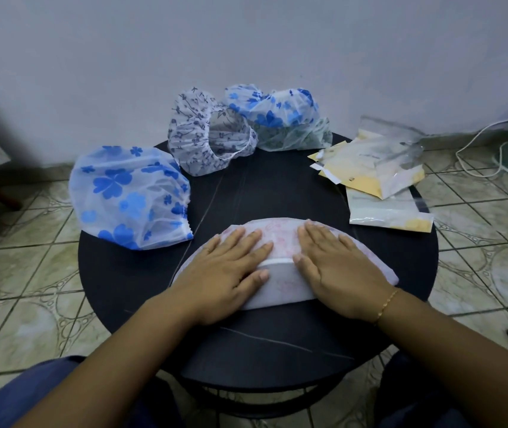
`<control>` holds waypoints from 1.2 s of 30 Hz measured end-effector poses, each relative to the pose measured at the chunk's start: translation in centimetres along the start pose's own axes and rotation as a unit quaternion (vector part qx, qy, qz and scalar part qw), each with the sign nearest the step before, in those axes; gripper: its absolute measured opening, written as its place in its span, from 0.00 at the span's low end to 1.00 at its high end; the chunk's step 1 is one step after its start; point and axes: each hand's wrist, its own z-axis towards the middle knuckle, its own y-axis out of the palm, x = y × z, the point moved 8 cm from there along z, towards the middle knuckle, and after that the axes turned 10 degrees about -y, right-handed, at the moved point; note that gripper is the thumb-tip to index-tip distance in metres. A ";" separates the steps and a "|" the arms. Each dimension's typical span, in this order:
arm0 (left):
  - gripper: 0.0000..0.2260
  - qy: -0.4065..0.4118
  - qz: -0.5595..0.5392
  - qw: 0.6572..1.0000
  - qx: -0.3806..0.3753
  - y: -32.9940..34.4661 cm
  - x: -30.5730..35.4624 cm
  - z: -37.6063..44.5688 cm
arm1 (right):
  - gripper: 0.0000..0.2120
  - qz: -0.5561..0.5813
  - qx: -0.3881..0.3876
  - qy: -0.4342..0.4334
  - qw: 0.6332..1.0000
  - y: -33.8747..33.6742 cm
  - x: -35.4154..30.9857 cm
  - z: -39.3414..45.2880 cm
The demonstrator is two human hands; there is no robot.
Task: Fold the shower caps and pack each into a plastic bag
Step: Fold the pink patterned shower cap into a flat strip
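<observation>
Head view: a round dark desk (277, 186) fills the middle of the frame, standing on a tiled floor (30, 304) before a pale wall (246, 41). At lower centre lies a pink-printed shower cap (280, 242), flattened into a half-round shape with a white elastic band running across it. The left hand (231, 270) lies flat on the cap's left part, fingers straight and spread, the grip released and pressing rather than grasping. The right hand (336, 267) lies flat on the cap's right part in the same way, fingers straight, clasping nothing; a thin gold bracelet (387, 305) circles its wrist.

At centre left of the frame a blue-flowered cap (129, 196) sits puffed up at the desk's edge. At upper centre a cap with small dark-blue sprigs (203, 134) stands with its elastic opening facing right. Just right of it another blue-flowered cap (274, 112) rests on what seems to be a greenish cap, though the blur leaves that unsure. At centre right a heap of plastic bags (376, 171), clear with yellow and white parts, lies at the desk's rim. A white cable (478, 149) trails over the floor at upper right.
</observation>
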 end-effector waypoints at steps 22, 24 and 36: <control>0.24 -0.251 -0.152 0.956 -0.022 -0.6 -1.3 -3.9 | 0.32 -0.100 0.080 0.042 0.991 -2.2 -3.4 2.0; 0.25 -0.248 -0.133 0.959 -0.024 -0.6 -1.4 -3.9 | 0.33 -0.083 0.084 0.043 0.992 -2.1 -3.2 3.5; 0.27 -0.068 -0.017 0.997 0.036 -0.3 -0.1 -3.5 | 0.29 0.041 0.022 0.017 0.999 -1.3 0.1 10.0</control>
